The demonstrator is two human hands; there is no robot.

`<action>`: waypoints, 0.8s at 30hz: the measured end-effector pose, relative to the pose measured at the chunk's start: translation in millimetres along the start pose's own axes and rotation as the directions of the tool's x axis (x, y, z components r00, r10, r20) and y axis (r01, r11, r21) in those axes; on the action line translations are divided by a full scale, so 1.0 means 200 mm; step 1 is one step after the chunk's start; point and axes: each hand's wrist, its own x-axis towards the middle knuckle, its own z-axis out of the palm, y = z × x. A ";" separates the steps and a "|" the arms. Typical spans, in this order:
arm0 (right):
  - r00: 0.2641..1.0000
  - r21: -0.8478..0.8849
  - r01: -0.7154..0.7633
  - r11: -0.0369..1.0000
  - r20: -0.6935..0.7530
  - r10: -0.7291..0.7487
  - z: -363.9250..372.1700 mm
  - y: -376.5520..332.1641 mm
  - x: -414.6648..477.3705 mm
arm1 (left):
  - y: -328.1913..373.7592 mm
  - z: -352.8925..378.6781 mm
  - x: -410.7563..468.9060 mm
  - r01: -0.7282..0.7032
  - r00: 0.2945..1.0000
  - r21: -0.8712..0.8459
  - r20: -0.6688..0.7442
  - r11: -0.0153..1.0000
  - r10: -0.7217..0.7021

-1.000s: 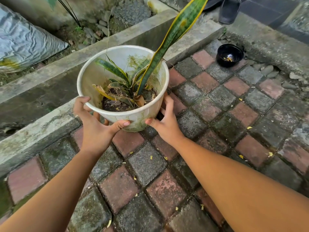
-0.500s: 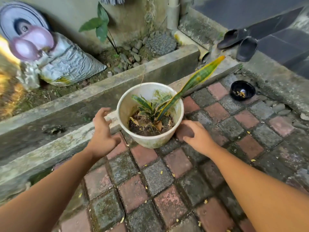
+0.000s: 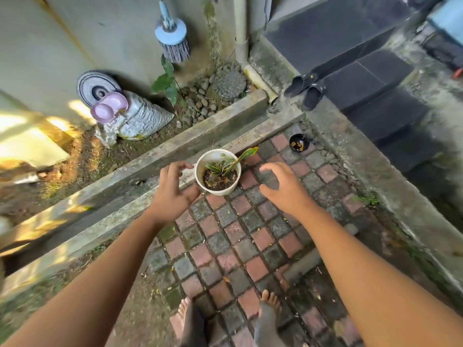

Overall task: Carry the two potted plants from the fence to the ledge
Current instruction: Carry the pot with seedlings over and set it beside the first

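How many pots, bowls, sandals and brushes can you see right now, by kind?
Pots: 1, white pot with a plant, on the paving by the ledge
Bowls: 1, black bowl
Sandals: 2, a dark pair
Brushes: 1, blue brush
Total: 5

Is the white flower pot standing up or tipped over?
Standing up. The white pot has its round rim facing up, with soil inside.

The potted plant [image 3: 218, 172] stands on the paving [image 3: 240, 236] against the ledge [image 3: 105, 222], between the two hands: just right of the left hand [image 3: 172, 194], left of the right hand [image 3: 280, 189]. A small bowl [image 3: 299, 143] lies beyond the right hand, sandals [image 3: 307, 90] farther behind it. Bare feet [image 3: 269, 306] stand nearer than both hands.
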 end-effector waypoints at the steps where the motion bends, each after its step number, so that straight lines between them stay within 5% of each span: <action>1: 1.000 0.009 0.001 1.000 -0.010 -0.001 -0.11 -0.12 -0.11 | 0.15 -0.08 -0.10 -0.023 1.000 -0.022 0.002 1.000 0.023; 8: 0.980 0.108 0.071 0.992 -0.192 -0.049 -0.63 -0.72 -0.89 | 0.91 -0.35 -0.64 -0.266 0.957 -0.211 0.062 0.941 0.284; 13: 0.894 0.130 0.042 0.991 -0.448 0.020 -0.85 -0.85 -1.55 | 1.27 -0.22 -0.91 -0.460 0.816 -0.331 0.209 0.824 0.539; 18: 0.695 0.136 -0.070 0.988 -0.704 0.146 -0.95 -0.77 -2.37 | 1.65 0.10 -1.31 -0.586 0.539 -0.465 0.388 0.664 0.748; 24: 0.323 0.301 -0.216 0.929 -0.875 0.359 -0.80 -0.69 -3.50 | 2.04 0.55 -2.09 -0.610 0.083 -0.631 0.550 0.479 0.831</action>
